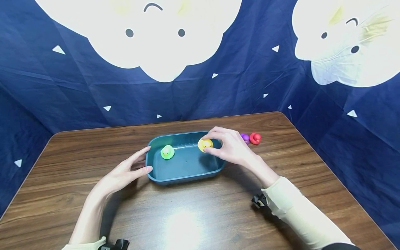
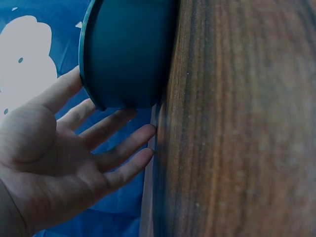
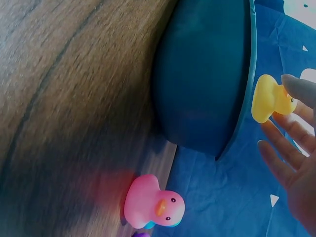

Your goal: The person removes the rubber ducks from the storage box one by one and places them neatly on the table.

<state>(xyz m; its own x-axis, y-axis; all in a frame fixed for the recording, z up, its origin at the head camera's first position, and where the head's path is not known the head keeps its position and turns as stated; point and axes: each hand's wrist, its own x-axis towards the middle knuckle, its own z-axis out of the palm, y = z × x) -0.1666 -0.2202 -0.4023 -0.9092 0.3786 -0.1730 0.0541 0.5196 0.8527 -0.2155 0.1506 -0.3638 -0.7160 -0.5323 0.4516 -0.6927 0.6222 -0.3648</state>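
Note:
A teal plastic bin stands on the table, with a green rubber duck inside near its left end. My left hand touches the bin's left end, its fingers spread and fairly straight; the thumb meets the rim in the left wrist view. Over the bin's right part, my right hand pinches a yellow rubber duck between thumb and fingers. The right wrist view shows this yellow duck just above rim height. Beyond the right hand sit a purple duck, partly hidden, and a red duck.
The wooden table has its back edge against a dark blue curtain with white clouds. In the right wrist view a pink-looking duck stands beside the bin's right end, with bits of teal and purple behind it.

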